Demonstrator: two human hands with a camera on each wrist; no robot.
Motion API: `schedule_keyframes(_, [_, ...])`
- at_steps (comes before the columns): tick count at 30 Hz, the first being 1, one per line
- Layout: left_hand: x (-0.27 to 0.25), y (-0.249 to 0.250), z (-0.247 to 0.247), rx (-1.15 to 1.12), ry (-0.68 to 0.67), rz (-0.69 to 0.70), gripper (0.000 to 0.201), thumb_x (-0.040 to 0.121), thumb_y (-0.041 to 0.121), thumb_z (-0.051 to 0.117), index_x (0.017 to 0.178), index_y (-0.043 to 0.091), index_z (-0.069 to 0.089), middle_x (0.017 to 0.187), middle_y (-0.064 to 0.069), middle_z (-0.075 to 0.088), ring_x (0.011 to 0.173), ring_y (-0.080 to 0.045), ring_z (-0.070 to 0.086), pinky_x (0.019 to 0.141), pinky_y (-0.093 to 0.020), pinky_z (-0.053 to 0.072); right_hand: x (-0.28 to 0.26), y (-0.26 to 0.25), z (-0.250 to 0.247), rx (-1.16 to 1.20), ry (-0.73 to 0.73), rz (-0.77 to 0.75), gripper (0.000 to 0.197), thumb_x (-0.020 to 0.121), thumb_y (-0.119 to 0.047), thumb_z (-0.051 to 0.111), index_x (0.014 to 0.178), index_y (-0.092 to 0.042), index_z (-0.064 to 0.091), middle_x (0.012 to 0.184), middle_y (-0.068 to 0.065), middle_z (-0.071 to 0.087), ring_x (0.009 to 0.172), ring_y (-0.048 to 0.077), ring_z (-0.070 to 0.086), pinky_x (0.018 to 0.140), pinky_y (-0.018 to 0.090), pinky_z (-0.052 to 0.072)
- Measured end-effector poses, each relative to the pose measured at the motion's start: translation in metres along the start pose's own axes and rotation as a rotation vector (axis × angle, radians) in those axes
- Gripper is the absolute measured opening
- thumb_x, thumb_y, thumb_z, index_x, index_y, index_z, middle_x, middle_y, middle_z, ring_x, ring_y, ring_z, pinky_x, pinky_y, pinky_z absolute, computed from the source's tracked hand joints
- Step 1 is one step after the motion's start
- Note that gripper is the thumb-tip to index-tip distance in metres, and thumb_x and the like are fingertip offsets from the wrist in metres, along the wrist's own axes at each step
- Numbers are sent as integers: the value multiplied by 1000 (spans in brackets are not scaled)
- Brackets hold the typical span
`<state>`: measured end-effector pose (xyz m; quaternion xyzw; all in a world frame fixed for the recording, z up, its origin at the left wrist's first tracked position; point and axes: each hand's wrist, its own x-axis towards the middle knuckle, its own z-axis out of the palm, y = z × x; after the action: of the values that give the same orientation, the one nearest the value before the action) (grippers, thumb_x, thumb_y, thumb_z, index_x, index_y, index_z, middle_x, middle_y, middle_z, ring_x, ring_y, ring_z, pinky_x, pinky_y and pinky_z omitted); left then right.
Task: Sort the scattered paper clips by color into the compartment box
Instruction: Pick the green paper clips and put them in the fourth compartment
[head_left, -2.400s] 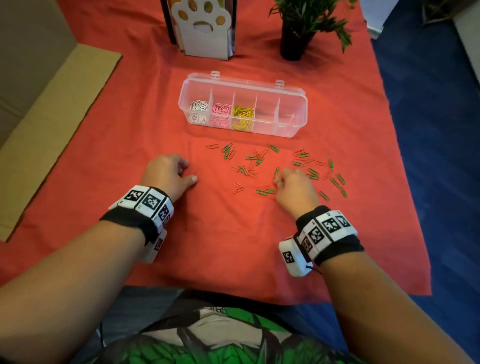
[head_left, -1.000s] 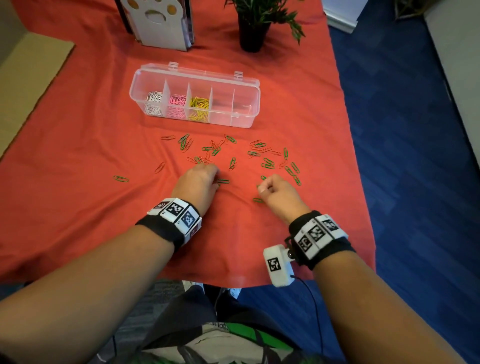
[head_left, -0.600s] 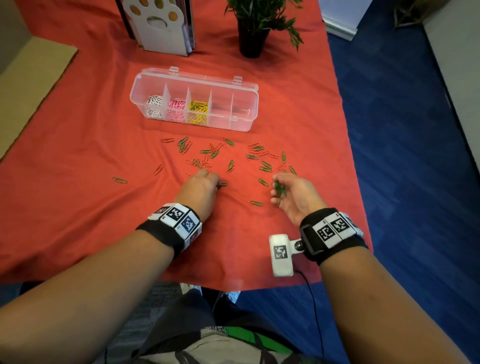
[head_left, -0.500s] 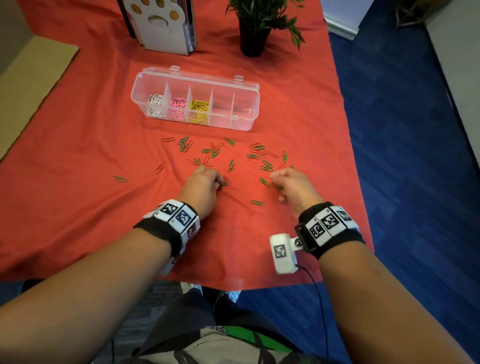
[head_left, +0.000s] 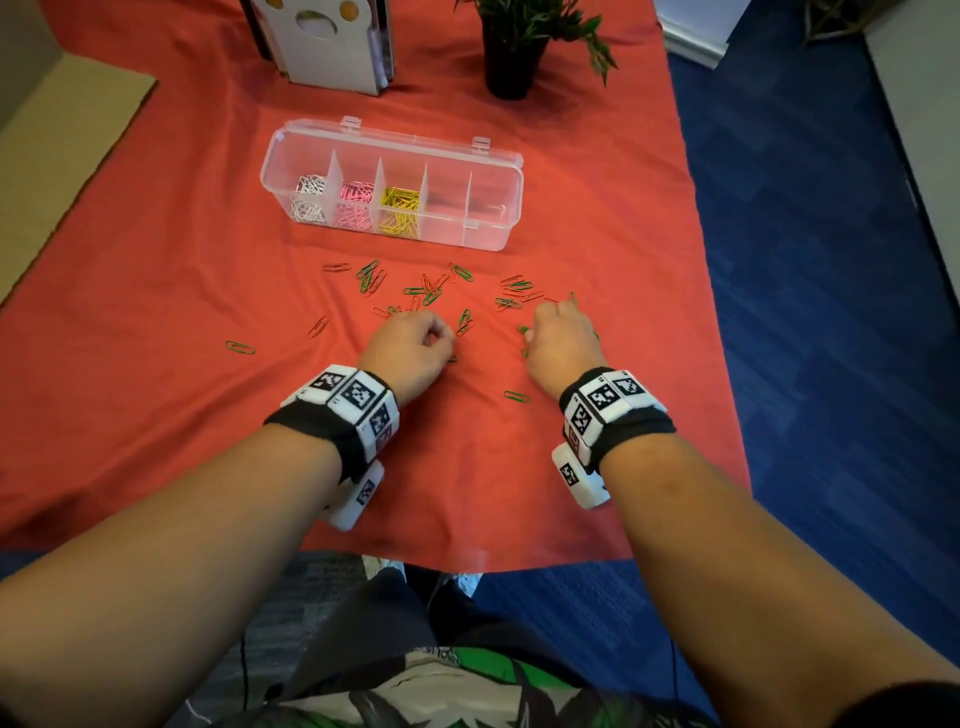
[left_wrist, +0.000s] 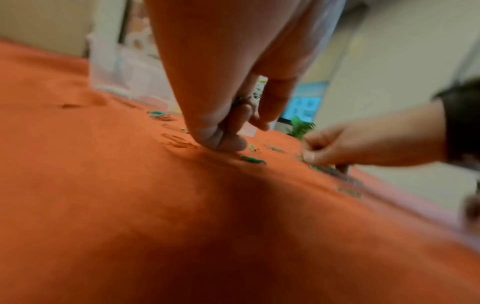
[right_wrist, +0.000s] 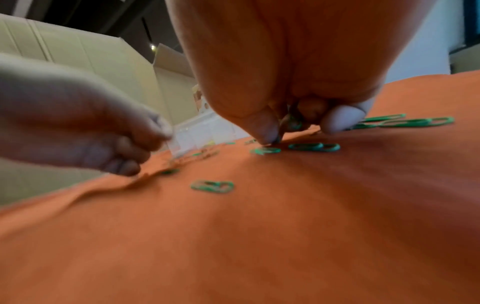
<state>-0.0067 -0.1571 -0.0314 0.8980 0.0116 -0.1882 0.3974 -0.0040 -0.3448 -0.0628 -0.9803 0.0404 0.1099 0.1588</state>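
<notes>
Left hand (head_left: 410, 345): fingers curled, tips on red cloth (head_left: 156, 260), green clip glimpsed inside the curl | Right hand (head_left: 561, 338): clenched on green paper clips (right_wrist: 293, 123) | Scattered clips (head_left: 431, 296): green and red, just ahead of both hands | Compartment box (head_left: 498, 228): open, beyond; white, pink, yellow in three leftmost cells.

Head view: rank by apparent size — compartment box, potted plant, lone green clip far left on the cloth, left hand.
Largest to smallest, as they look in the head view:
1. compartment box
2. potted plant, though cropped at the top edge
3. left hand, nearer the camera, so unsure against the plant
4. lone green clip
</notes>
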Motion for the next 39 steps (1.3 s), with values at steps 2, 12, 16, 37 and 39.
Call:
schedule_keyframes(2, [1,-9,6,288,16,116,16,80,24,63,93,14,66,87,-8,55,83,-23,53,83,-32,43,-1,-3,-9,172,-59,52,15,91,-19,46,94,-7,55,106,19,57,101,34,54,85,36,40])
schedule_keyframes(12, [3,-13,8,153,31,105,7,84,18,58,84,12,61,86,-9,54,81,-22,50,81,-31,41,-42,18,-32,1783,-295,471,13,72,-23,44,64,-14,50,60,1,42,48,12,35,45,20,32])
schedule_keyframes(16, [5,4,5,-446,-31,-249,18,83,15,44,66,18,49,56,-1,52,47,-15,46,53,-26,40,-40,23,-29,1648,-264,657,26,91,-25,42,67,-17,49,49,-6,39,43,8,38,39,15,31])
schedule_keyframes(37, [-20,14,60,574,-98,434,23,85,27,57,95,6,60,99,-12,54,99,-33,55,86,-40,44,-37,16,-4,-50,-75,108,30,89,-20,48,114,-4,47,119,19,52,112,39,50,94,43,43])
schedule_keyframes(39, [-21,11,62,609,-93,434,23,88,27,53,96,5,57,101,-13,55,99,-33,55,84,-42,45,-37,15,-7,-50,-66,116,31,90,-20,47,115,-3,47,121,19,51,113,39,50,94,43,43])
